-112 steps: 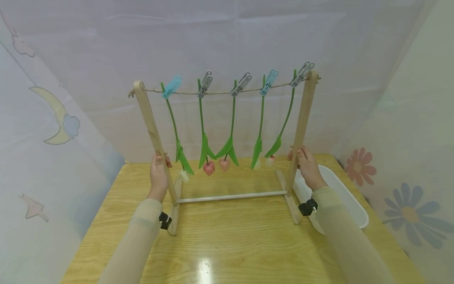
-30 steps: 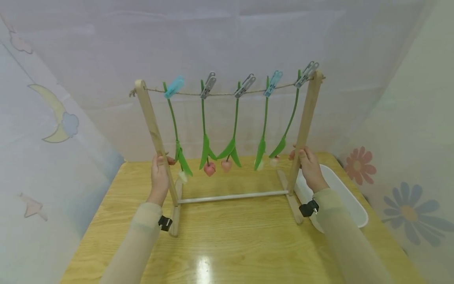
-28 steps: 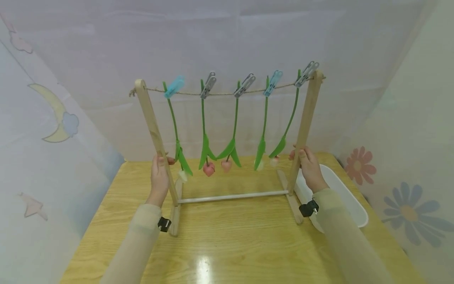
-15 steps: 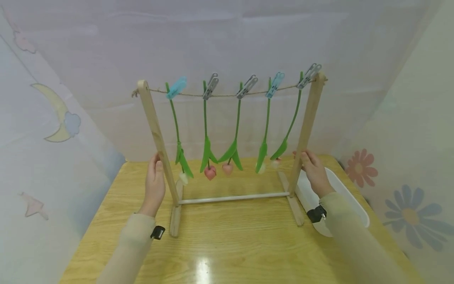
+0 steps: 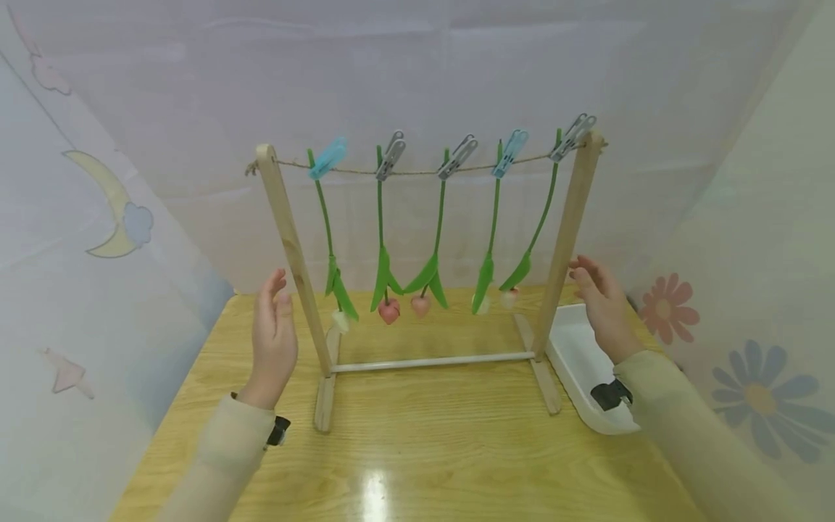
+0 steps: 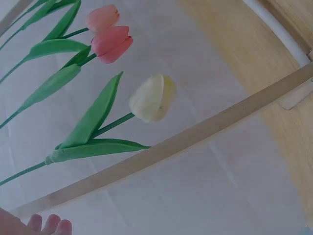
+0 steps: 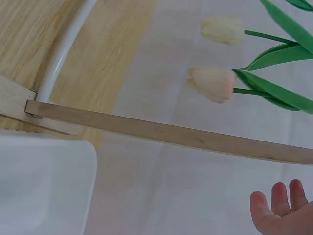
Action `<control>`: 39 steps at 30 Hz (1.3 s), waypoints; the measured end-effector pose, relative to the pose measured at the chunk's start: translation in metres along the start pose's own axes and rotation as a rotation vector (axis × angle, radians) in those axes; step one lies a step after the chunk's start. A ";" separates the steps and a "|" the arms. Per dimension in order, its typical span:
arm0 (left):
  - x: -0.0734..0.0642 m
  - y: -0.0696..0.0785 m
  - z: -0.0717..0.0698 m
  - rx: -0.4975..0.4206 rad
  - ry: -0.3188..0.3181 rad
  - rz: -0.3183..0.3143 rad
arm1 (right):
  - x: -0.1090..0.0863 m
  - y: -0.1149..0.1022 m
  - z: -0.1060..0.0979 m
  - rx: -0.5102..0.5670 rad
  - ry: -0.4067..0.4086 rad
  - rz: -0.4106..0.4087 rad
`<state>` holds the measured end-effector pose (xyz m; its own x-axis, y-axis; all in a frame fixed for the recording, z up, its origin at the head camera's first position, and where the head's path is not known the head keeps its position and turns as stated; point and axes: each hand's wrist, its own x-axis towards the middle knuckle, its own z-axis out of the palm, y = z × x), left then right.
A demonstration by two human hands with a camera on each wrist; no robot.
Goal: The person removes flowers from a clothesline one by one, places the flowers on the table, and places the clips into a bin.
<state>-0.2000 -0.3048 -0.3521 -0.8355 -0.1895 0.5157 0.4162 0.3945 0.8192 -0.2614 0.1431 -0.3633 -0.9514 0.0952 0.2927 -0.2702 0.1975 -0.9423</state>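
Wooden rack (image 5: 288,232) is standing | tulips (image 5: 389,312) are hanging head-down | left hand (image 5: 272,344), right hand (image 5: 605,310) are hovering beside rack, holding nothing

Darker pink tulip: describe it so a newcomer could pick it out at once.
On the table stands a wooden rack with a string across its top. In the head view, the grey clothespin second from left holds the darker pink tulip head down. Its bloom is the deepest pink, unlike the cream tulip to its left and the paler pink tulip to its right.
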 end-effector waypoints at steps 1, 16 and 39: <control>0.000 0.002 0.000 0.001 -0.001 0.013 | -0.001 -0.003 -0.001 0.000 0.006 -0.019; 0.012 0.029 -0.009 -0.038 -0.087 0.124 | -0.016 -0.063 -0.006 -0.086 -0.046 -0.196; 0.032 0.059 -0.007 -0.090 -0.330 -0.069 | -0.010 -0.133 0.028 -0.193 -0.198 -0.402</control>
<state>-0.1996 -0.2935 -0.2852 -0.9276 0.0941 0.3616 0.3725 0.3072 0.8757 -0.2203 0.0887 -0.2459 -0.7919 -0.2092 0.5737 -0.6079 0.3594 -0.7080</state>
